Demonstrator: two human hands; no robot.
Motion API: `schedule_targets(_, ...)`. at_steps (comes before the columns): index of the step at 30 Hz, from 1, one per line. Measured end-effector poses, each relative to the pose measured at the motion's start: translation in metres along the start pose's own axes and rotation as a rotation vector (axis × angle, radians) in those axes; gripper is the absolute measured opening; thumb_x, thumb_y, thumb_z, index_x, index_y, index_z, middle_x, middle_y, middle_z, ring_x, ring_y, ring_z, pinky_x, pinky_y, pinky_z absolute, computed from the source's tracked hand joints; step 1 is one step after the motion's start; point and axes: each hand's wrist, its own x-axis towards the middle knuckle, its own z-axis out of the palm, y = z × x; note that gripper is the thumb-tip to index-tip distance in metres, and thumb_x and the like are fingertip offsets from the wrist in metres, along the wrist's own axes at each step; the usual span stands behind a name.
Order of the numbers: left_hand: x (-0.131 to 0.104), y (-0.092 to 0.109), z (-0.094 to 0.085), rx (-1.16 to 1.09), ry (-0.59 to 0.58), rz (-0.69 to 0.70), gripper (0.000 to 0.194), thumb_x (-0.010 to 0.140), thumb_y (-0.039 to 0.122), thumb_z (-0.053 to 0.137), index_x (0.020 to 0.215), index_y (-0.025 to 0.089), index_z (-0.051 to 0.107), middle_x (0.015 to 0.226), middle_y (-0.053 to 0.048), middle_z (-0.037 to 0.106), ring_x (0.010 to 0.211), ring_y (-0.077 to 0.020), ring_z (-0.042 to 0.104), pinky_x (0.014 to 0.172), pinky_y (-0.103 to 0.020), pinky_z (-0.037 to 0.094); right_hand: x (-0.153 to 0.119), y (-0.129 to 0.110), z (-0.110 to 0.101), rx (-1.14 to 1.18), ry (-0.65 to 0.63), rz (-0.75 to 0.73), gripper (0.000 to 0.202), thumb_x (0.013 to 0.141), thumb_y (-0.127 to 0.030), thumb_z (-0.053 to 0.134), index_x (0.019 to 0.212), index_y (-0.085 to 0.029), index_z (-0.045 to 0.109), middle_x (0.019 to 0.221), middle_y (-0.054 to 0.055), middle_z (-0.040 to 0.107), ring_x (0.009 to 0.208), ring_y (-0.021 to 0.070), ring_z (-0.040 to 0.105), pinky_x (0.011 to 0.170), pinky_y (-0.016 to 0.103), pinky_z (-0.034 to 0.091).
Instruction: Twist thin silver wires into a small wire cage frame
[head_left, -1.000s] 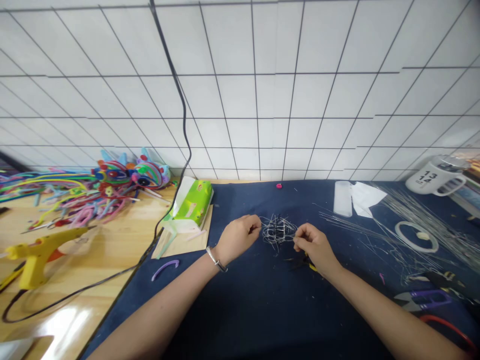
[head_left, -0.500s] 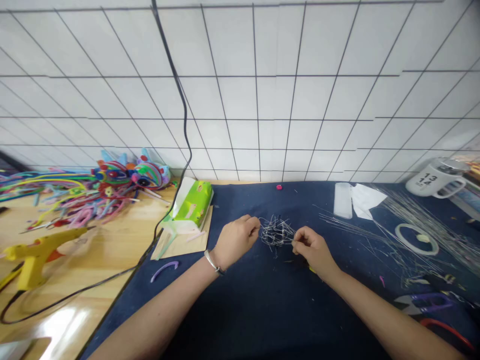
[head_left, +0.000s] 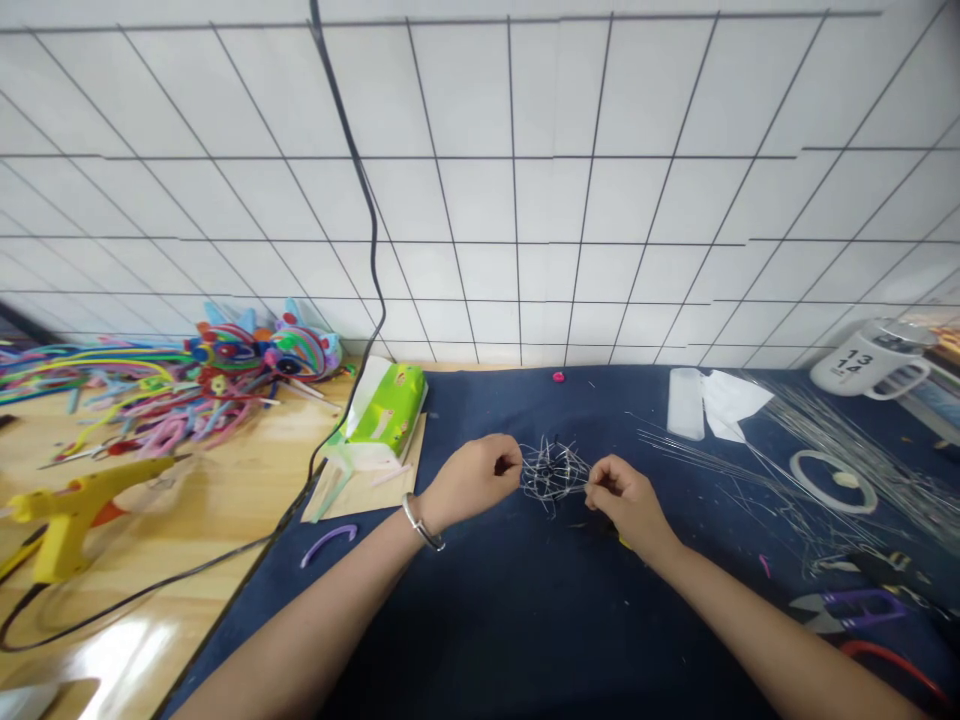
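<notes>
A small round frame of bent silver wire [head_left: 553,470] sits between my hands over the dark blue cloth [head_left: 525,620]. Many loose wire ends stick out of it on all sides. My left hand [head_left: 474,482], with a silver bangle at the wrist, pinches thumb and fingers together at the frame's left edge. On the other side, my right hand [head_left: 626,500] pinches a wire at the right edge of the frame. Something small and yellow shows under the right palm, mostly hidden.
At right lie loose wires [head_left: 847,440], a white ring coil [head_left: 799,468], purple-handled snips [head_left: 862,606] and a mug [head_left: 862,365]. Leftward are a tissue pack [head_left: 386,405], a yellow glue gun [head_left: 67,515], a black cord [head_left: 373,230] and colourful pipe cleaners [head_left: 165,400].
My left hand has turned slightly at the wrist, opening a gap behind its pinched fingertips. The wire frame has tilted a little. My right hand stays nearly where it was.
</notes>
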Motion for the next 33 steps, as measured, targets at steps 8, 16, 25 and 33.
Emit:
schedule_targets(8, 0.007, -0.019, 0.004, -0.517, -0.006, -0.278, 0.029, 0.078, 0.045, 0.051, 0.074, 0.017, 0.050, 0.055, 0.003, 0.051, 0.049, -0.0092, 0.048, 0.045, -0.019, 0.038, -0.003, -0.004, 0.001, -0.022, -0.008, -0.031, 0.006, 0.073, -0.016, 0.055, 0.075, -0.020, 0.051, 0.066, -0.003, 0.055, 0.063, 0.0139, 0.057, 0.062, 0.026, 0.044)
schedule_targets(16, 0.007, -0.019, 0.022, -0.678, -0.159, -0.277, 0.021, 0.077, 0.036, 0.055, 0.083, 0.016, 0.054, 0.064, 0.002, 0.055, 0.049, -0.0072, 0.049, 0.043, -0.017, 0.037, -0.001, -0.002, 0.001, -0.088, 0.002, -0.054, 0.003, 0.073, -0.019, 0.055, 0.073, -0.020, 0.052, 0.068, -0.002, 0.056, 0.062, 0.0137, 0.054, 0.060, 0.026, 0.042)
schedule_targets(25, 0.008, -0.021, 0.018, -0.630, 0.165, -0.167, 0.009, 0.080, 0.026, 0.052, 0.078, 0.016, 0.052, 0.062, 0.004, 0.048, 0.053, -0.0066, 0.046, 0.053, -0.019, 0.039, 0.010, 0.007, -0.012, -0.386, 0.059, -0.197, 0.011, 0.067, -0.010, 0.048, 0.066, -0.020, 0.053, 0.068, -0.002, 0.052, 0.063, 0.0129, 0.048, 0.061, 0.025, 0.038)
schedule_targets(33, 0.004, -0.009, 0.017, -0.511, 0.140, -0.133, 0.011, 0.082, 0.027, 0.049, 0.081, 0.017, 0.053, 0.064, 0.003, 0.049, 0.057, -0.0081, 0.047, 0.055, -0.020, 0.038, 0.011, -0.003, -0.011, -0.115, -0.014, -0.031, 0.019, 0.075, -0.023, 0.052, 0.094, -0.020, 0.054, 0.085, 0.002, 0.059, 0.071, 0.0136, 0.056, 0.067, 0.027, 0.045)
